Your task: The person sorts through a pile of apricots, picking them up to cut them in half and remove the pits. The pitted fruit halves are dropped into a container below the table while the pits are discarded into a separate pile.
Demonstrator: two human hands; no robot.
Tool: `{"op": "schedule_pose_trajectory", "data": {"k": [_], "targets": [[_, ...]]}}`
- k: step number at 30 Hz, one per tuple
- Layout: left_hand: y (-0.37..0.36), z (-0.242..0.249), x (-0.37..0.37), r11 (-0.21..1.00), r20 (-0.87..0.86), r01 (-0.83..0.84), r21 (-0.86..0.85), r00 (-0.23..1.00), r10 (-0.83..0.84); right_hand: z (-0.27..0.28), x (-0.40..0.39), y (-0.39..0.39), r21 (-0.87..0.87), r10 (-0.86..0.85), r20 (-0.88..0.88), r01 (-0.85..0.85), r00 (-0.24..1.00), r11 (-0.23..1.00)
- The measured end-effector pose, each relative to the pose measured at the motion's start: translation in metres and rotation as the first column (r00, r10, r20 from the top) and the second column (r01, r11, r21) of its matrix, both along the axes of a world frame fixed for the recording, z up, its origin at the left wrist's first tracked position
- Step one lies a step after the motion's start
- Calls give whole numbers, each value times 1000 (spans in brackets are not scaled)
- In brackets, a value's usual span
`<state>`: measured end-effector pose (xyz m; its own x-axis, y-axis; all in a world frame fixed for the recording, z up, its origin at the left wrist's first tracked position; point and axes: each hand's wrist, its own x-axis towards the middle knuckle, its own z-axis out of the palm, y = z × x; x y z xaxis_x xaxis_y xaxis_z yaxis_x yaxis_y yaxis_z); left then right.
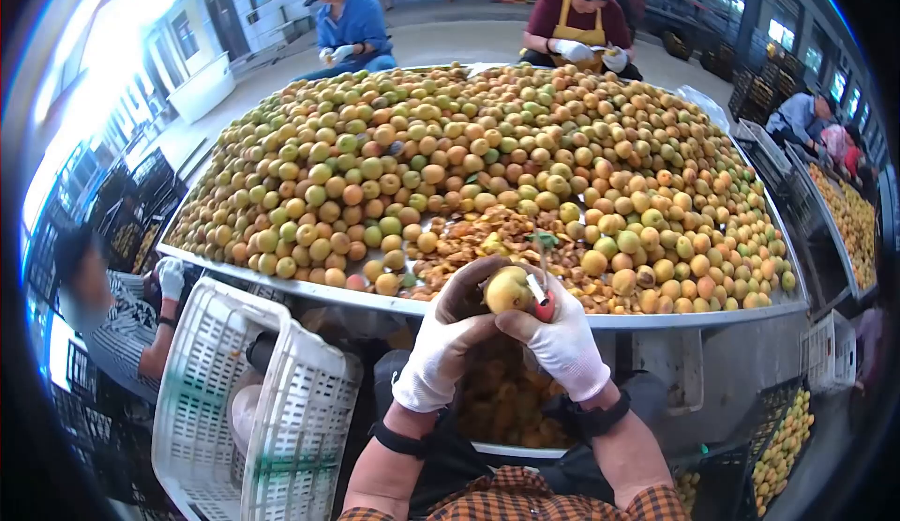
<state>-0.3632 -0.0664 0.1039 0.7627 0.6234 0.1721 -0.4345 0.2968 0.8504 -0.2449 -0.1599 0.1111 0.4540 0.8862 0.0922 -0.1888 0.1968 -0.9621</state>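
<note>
Both my hands wear white gloves with stained fingertips. My left hand (pixel 442 338) cups a yellow apricot (pixel 507 289) from below and the left. My right hand (pixel 561 338) grips a small red-handled knife (pixel 542 302) whose blade is pressed against the apricot's right side. The hands meet just in front of the metal table's near rim (pixel 656 318). Beyond them lies a patch of brown pits and cut pieces (pixel 469 240) amid a huge heap of yellow-green apricots (pixel 450 146).
A white plastic crate (pixel 253 408) stands tilted at my lower left. A container of cut fruit (pixel 506 399) sits under my hands. A seated person (pixel 112 315) is at the left, two gloved workers (pixel 352 24) (pixel 581 24) across the table. More fruit crates (pixel 844 221) fill the right.
</note>
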Motion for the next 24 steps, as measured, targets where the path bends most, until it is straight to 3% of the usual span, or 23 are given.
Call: {"op": "schedule_pose_trajectory", "data": {"k": [2, 4, 5, 6, 7, 9, 11, 13, 15, 16, 17, 19, 21, 24], "targets": [[-2, 3, -17, 1000, -11, -31, 7, 999, 31, 9, -16, 4, -117, -18, -9, 17, 1000, 993], [-1, -8, -31, 995, 63, -64, -80, 996, 69, 9, -31, 9, -76, -47, -25, 45, 999, 996], [2, -13, -36, 990, -19, -121, -76, 993, 120, 19, -38, 10, -60, -26, -1, 26, 1000, 998], [7, -25, -37, 993, -18, -93, -79, 996, 92, 12, -40, 14, -1, -15, 19, 15, 1000, 1000], [11, -32, -39, 995, -22, -50, -90, 999, 48, 13, -40, 14, -102, 33, 71, -26, 997, 994], [5, -23, -48, 998, -138, -59, -26, 989, 55, 9, -41, 18, -126, 136, 105, -122, 985, 985], [7, -29, -53, 993, -67, -117, 19, 991, 118, 8, -44, 19, -167, 129, 133, -106, 983, 980], [0, -34, -53, 890, 213, 1, -455, 971, 107, 4, -41, 9, -151, 121, 133, -100, 984, 983], [10, -50, -51, 849, 297, 16, -528, 940, 166, 6, -41, -1, -131, 64, 36, -59, 997, 990], [15, -59, -50, 815, 332, 65, -576, 929, 161, 2, -39, -6, -109, 18, 140, -3, 990, 994], [15, -59, -49, 795, 361, 97, -599, 919, 160, -5, -36, -4, -6, -79, 465, 92, 882, 996], [12, -58, -45, 829, 356, 72, -554, 921, 158, -5, -39, -13, -7, -89, 646, 123, 758, 992], [4, -47, -39, 863, 343, 46, -504, 927, 150, -1, -47, -16, -9, -85, 733, 134, 674, 991], [-8, -36, -32, 908, 319, 8, -420, 937, 139, -8, -48, -18, 28, -120, 757, 152, 642, 988]]}}
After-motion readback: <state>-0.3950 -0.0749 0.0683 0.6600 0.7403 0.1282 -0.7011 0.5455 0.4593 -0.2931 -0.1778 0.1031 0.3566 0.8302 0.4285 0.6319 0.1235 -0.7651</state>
